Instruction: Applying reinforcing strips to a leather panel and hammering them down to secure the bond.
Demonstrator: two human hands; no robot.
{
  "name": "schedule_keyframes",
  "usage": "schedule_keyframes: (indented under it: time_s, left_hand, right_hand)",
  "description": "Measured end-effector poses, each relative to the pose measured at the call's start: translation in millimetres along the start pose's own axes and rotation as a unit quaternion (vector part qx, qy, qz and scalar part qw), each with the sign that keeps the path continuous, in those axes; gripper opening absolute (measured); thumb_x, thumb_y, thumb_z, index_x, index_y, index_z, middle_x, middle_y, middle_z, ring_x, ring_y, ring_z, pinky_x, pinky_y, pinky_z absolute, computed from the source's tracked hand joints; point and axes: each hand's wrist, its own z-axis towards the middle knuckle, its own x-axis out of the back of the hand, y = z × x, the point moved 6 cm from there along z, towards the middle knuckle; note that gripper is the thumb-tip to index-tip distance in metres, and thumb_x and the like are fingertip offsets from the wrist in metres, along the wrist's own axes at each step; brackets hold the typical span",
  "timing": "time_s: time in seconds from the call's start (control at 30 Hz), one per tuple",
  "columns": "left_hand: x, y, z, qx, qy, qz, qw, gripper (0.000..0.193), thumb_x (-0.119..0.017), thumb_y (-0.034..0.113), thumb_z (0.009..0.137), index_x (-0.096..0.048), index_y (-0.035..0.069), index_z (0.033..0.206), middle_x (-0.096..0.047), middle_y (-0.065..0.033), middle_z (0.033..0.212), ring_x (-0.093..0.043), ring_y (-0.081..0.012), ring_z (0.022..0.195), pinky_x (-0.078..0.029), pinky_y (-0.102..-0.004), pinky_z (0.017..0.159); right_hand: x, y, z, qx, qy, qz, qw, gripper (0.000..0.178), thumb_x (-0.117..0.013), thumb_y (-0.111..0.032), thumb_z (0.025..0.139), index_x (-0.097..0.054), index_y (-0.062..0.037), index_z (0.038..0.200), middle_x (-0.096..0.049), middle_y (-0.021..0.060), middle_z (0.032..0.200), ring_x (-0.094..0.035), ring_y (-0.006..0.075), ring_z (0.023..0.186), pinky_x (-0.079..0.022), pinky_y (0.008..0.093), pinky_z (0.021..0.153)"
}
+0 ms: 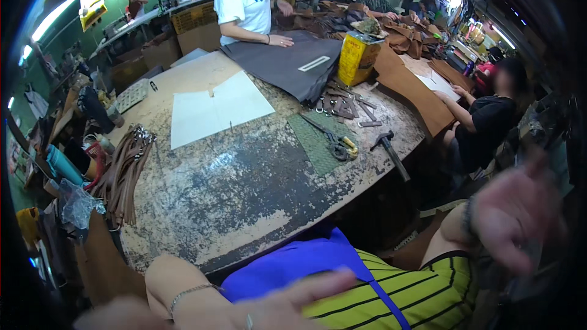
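Observation:
At the lower edge my left hand (269, 313) is held in front of my body, a finger stretched out to the right; part of it is cut off by the frame. My right hand (516, 220) is raised at the right, blurred, with fingers spread. Neither shows anything in it, and both are off the worn worktable (202, 208). Nearest my right hand on the table is a hammer (391, 154), its handle over the edge. Large scissors (333, 140) lie on a green mat (315, 150). Farther back lies a pale sheet (220, 110).
Brown straps (127, 174) with metal rings hang over the left edge. Small leather tabs (342, 107) lie beside a yellow tin (358, 58). A person in a white shirt (244, 6) touches dark leather (287, 64) across the table. Another person (489, 122) sits right, near brown leather (416, 91).

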Motion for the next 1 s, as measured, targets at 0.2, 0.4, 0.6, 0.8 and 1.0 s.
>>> schedule_keyframes:
  time_s: [0.2, 0.4, 0.6, 0.8, 1.0]
  left_hand:
    - [42, -30, 69, -0.174, 0.066, 0.056, 0.981, 0.042, -0.055, 0.05, 0.085, -0.063, 0.011, 0.098, -0.062, -0.0112, 0.087, -0.054, -0.0197, 0.067, -0.038, -0.0368, 0.063]
    - [75, -81, 96, -0.221, 0.058, 0.068, 0.971, 0.039, -0.06, 0.042, 0.085, -0.058, 0.006, 0.099, -0.06, -0.0118, 0.092, -0.057, -0.0224, 0.082, -0.041, -0.0419, 0.082]
    - [186, -140, 36, -0.093, 0.443, 0.182, 0.873, 0.027, -0.063, 0.015, 0.079, -0.058, 0.001, 0.101, -0.063, -0.0134, 0.089, -0.061, -0.0225, 0.083, -0.047, -0.0356, 0.08]
    - [242, -228, -20, 0.028, 0.588, 0.257, 0.767, 0.021, -0.053, 0.006, 0.09, -0.055, 0.001, 0.11, -0.057, -0.008, 0.107, -0.054, -0.0157, 0.099, -0.041, -0.028, 0.089]
    - [247, -232, -25, 0.06, 0.567, 0.391, 0.722, 0.015, -0.057, 0.007, 0.09, -0.055, -0.001, 0.103, -0.055, -0.0059, 0.099, -0.052, -0.0136, 0.093, -0.04, -0.0256, 0.087]
  right_hand:
    - [-31, 59, -187, -0.464, -0.041, -0.109, 0.878, 0.037, -0.048, -0.03, 0.094, -0.052, 0.0011, 0.115, -0.065, 0.0099, 0.084, -0.061, 0.0164, 0.08, -0.048, 0.0318, 0.077]
    - [-2, 25, -364, -0.742, -0.09, -0.1, 0.657, 0.028, -0.052, -0.022, 0.093, -0.055, -0.0014, 0.113, -0.064, 0.0064, 0.077, -0.062, 0.013, 0.073, -0.049, 0.0268, 0.069]
    - [100, -26, -407, -0.747, -0.164, -0.316, 0.562, 0.021, -0.061, -0.024, 0.083, -0.063, -0.0081, 0.097, -0.067, 0.0094, 0.082, -0.064, 0.0261, 0.077, -0.05, 0.0363, 0.07]
    - [216, -92, -415, -0.694, -0.347, -0.567, 0.276, 0.024, -0.064, -0.027, 0.078, -0.065, -0.0138, 0.098, -0.063, 0.0065, 0.105, -0.055, 0.0271, 0.104, -0.042, 0.0478, 0.088]
    - [318, -161, -373, -0.632, -0.276, -0.723, 0.041, 0.054, -0.067, -0.034, 0.077, -0.048, -0.016, 0.124, -0.041, 0.0071, 0.136, -0.033, 0.0281, 0.13, -0.029, 0.0599, 0.101]
